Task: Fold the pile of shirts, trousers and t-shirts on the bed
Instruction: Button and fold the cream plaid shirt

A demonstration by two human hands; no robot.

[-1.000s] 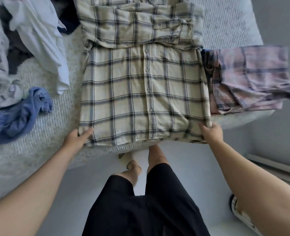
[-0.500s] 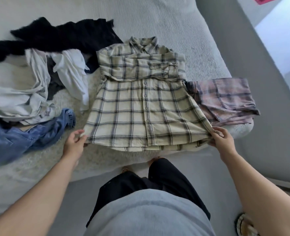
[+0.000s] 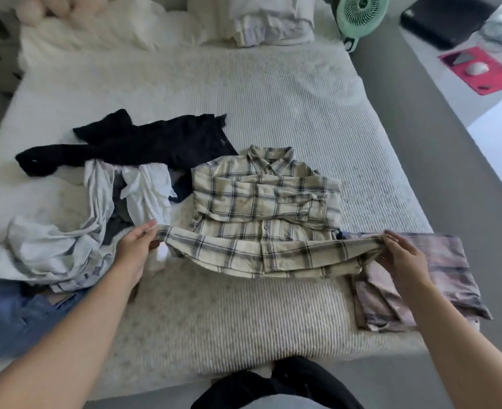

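Observation:
A cream plaid shirt (image 3: 264,196) lies on the bed (image 3: 273,107), sleeves folded across its chest. Its bottom hem is lifted off the bed and stretched between my hands. My left hand (image 3: 136,249) pinches the hem's left corner. My right hand (image 3: 403,256) pinches the right corner. A folded pink plaid shirt (image 3: 438,278) lies at the right, partly under my right hand. An unfolded pile sits at the left: a black garment (image 3: 143,143), white and pale blue tops (image 3: 75,246), blue jeans (image 3: 11,317).
Pillows and bunched bedding (image 3: 267,22) lie at the head of the bed. A mint green fan (image 3: 361,13) stands at the bed's far right corner. A white desk with a pink mouse mat (image 3: 479,69) stands at the right. Grey floor runs along the bed's right side.
Both hands have lifted the cream shirt's hem off the bed and carried it away from me, toward the collar. The view has tilted up and shows more of the bed.

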